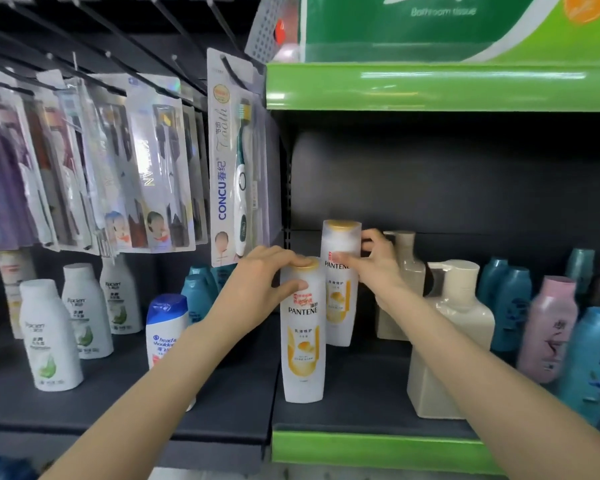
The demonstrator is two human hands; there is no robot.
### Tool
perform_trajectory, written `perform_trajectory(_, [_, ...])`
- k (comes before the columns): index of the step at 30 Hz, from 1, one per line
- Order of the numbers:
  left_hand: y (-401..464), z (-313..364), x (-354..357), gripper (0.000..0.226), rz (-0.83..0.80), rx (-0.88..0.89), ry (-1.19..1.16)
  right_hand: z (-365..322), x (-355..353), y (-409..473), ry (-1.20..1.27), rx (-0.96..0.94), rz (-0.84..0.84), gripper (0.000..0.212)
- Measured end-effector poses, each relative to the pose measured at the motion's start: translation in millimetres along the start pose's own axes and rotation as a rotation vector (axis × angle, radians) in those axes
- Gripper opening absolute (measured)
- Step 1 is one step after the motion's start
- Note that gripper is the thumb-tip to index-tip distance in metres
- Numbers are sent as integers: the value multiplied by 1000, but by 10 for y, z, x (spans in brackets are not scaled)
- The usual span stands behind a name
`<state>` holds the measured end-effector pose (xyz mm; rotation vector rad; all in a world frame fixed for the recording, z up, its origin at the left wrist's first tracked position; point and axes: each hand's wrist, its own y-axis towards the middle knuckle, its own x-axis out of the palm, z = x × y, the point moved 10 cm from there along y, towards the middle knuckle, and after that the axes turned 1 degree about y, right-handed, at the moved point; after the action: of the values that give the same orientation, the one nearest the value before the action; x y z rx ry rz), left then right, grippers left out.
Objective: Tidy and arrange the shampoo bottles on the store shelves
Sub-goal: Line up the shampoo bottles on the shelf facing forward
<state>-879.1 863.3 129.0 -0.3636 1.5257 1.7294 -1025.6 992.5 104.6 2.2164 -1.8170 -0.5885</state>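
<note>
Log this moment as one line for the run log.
left hand: grips front Pantene bottle at cap | right hand: grips rear Pantene bottle | both upright on shelf

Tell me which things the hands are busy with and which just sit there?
Busy with: front Pantene bottle, gripped by left hand; rear Pantene bottle, gripped by right hand.

Just there: hanging toothbrush packs, cream pump bottles, Head & Shoulders bottle.

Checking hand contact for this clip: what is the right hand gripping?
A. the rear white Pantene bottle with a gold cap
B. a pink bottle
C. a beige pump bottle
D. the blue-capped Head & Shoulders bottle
A: the right hand wraps its fingers round the rear white gold-capped Pantene bottle, beside the beige pump bottle.
</note>
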Motion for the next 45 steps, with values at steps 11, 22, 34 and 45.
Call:
perform_trajectory(11, [41, -50, 36, 33, -30, 26, -4, 442, 549, 357, 27, 76, -126, 43])
perform_trajectory(22, [20, -80, 36, 32, 9, 38, -28, 264, 593, 529, -66, 14, -204, 59])
perform_trajectory(34, [12, -100, 34, 31, 19, 31, -35, 201, 825, 659, -65, -60, -166, 49])
perform_trajectory(45, [4, -71, 29, 31, 24, 26, -38, 92, 699, 602, -187, -91, -182, 53])
